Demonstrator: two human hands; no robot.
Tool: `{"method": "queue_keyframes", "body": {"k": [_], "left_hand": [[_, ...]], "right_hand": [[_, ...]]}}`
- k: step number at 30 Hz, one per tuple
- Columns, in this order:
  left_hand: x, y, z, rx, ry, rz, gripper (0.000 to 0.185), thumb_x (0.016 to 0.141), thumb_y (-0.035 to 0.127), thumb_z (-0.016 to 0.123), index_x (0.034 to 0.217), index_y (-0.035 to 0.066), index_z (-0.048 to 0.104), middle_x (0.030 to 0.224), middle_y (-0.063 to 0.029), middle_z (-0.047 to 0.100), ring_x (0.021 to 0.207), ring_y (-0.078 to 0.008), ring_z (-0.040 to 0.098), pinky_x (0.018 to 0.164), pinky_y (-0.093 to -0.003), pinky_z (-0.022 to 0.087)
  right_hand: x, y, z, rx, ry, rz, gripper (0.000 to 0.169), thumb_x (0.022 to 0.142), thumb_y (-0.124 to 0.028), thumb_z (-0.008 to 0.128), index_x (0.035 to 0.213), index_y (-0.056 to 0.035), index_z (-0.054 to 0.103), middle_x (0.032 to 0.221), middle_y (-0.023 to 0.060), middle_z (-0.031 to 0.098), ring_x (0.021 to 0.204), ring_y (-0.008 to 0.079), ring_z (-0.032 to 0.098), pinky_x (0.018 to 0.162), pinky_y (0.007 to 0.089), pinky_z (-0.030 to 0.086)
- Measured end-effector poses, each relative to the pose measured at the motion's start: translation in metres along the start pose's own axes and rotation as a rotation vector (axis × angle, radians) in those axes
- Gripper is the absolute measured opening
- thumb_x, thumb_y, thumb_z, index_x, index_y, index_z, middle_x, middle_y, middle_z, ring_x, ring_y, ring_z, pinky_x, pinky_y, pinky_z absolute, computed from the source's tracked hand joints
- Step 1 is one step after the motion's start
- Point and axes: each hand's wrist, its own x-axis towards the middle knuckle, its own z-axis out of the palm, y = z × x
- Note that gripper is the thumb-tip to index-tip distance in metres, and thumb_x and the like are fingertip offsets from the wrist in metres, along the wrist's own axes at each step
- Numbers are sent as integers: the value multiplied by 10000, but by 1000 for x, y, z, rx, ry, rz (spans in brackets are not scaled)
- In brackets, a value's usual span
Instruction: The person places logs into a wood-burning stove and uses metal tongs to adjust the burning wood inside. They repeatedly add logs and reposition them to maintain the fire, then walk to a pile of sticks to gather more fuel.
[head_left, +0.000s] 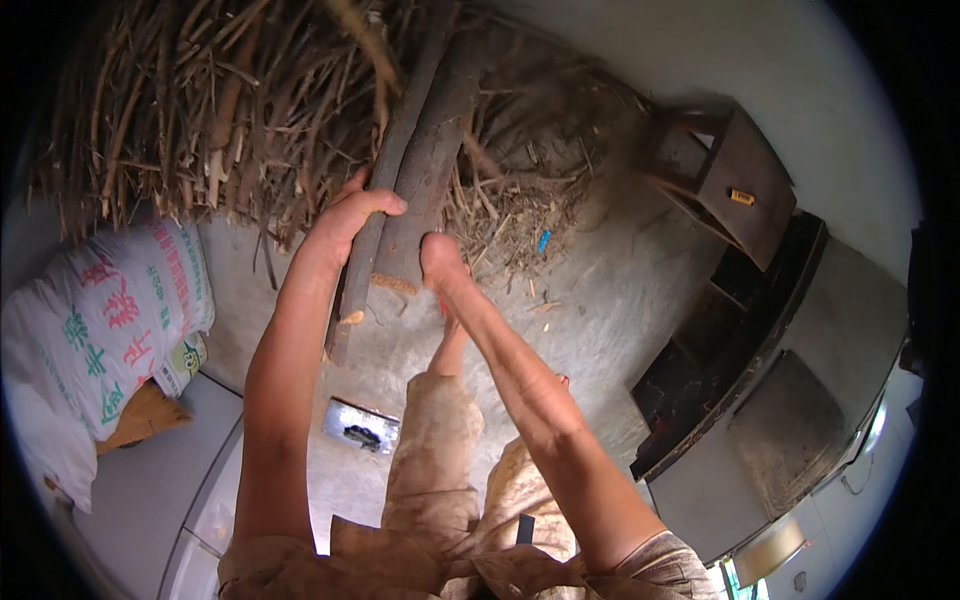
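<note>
Before me, several lengths of cut firewood are held together, their near ends pointing towards me. The thick log (427, 176) shows a rough, pale cut end. Along its left side lies a thinner branch (363, 262). My left hand (352, 214) grips the bundle from the left, its thumb over the thinner branch and reaching the thick log. From the right, my right hand (442, 260) holds the thick log near its cut end; the fingers are hidden behind the wood. The far ends of the wood reach towards a large pile of sticks (217, 112).
Bark and twig litter (525, 225) covers the concrete floor (592, 300) right of the logs. A dark wooden cabinet (750, 180) and a black-edged counter (817, 315) stand right. White printed sacks (127, 315) rest at left on a pale appliance (165, 450).
</note>
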Motion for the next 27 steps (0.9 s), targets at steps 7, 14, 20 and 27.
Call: {"method": "queue_keyframes", "body": {"k": [7, 14, 20, 27], "left_hand": [[7, -23, -18, -110, -36, 65, 552, 623, 85, 572, 1158, 32, 447, 987, -99, 544, 891, -197, 536, 791, -301, 450], [5, -96, 35, -303, -351, -75, 614, 586, 122, 584, 1167, 16, 416, 1032, -100, 509, 962, -189, 470, 845, -287, 377], [21, -116, 63, -88, -411, -152, 626, 573, 95, 562, 1175, -1, 419, 1038, -84, 517, 955, -165, 463, 832, -273, 369], [15, -123, 72, -34, -491, -373, 582, 567, 114, 585, 1118, -24, 458, 943, -77, 531, 906, -161, 470, 816, -270, 369]], "right_hand": [[-21, -5, -4, 753, -155, 203, 247, 780, -140, 395, 893, 12, 555, 875, 171, 585, 807, 281, 569, 701, 362, 453], [-96, 74, -30, 1342, 14, 504, 208, 749, -120, 428, 849, 12, 554, 839, 165, 586, 774, 284, 569, 673, 353, 456], [-125, 111, -40, 1445, 251, 610, 175, 722, -103, 457, 812, 12, 554, 809, 160, 587, 746, 286, 569, 649, 345, 459], [-151, 99, -41, 1515, 281, 749, 415, 839, -204, 317, 1176, 18, 413, 1151, 185, 466, 1072, 279, 424, 937, 343, 325]]}}
